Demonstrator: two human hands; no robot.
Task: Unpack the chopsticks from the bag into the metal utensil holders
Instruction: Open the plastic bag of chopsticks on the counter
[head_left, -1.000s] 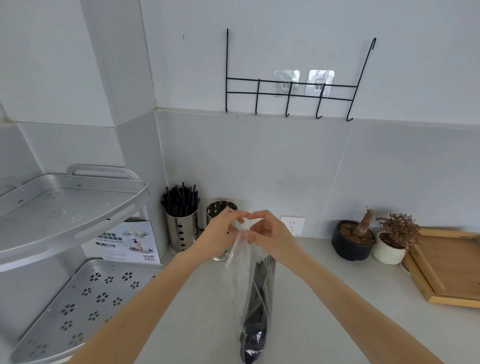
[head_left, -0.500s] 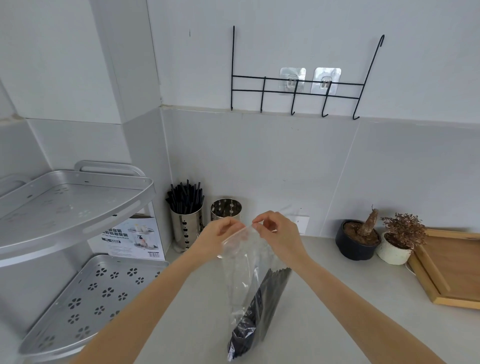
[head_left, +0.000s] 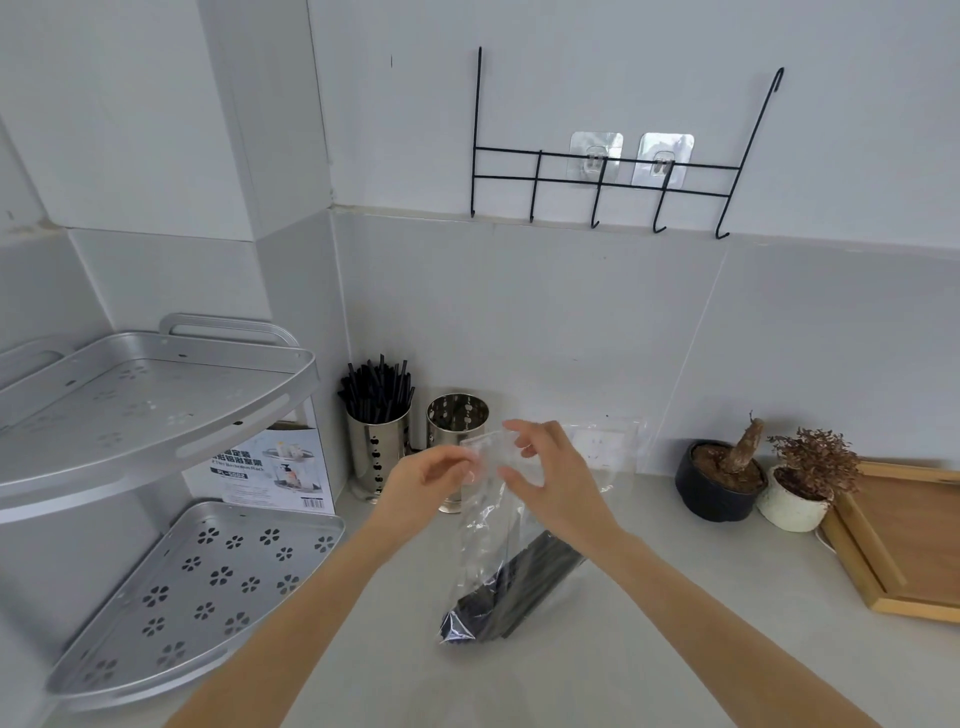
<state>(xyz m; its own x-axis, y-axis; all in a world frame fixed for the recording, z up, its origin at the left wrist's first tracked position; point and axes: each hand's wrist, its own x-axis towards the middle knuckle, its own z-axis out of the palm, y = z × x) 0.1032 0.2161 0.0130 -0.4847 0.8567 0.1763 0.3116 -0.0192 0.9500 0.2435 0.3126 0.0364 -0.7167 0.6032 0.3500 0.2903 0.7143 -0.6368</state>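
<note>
Both hands, left (head_left: 426, 486) and right (head_left: 553, 480), pinch the clear bag's (head_left: 493, 525) top; its chopsticks (head_left: 524, 582) rest on the worktop (head_left: 623, 649). Holders stand at eleven o'clock: one full (head_left: 378, 452), one empty (head_left: 456, 421).

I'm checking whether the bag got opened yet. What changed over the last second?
Both hands, left hand and right hand, pulled the top of the clear bag apart, and the chopsticks inside tipped to lean right. None came out. The full holder and empty holder stayed put.
</note>
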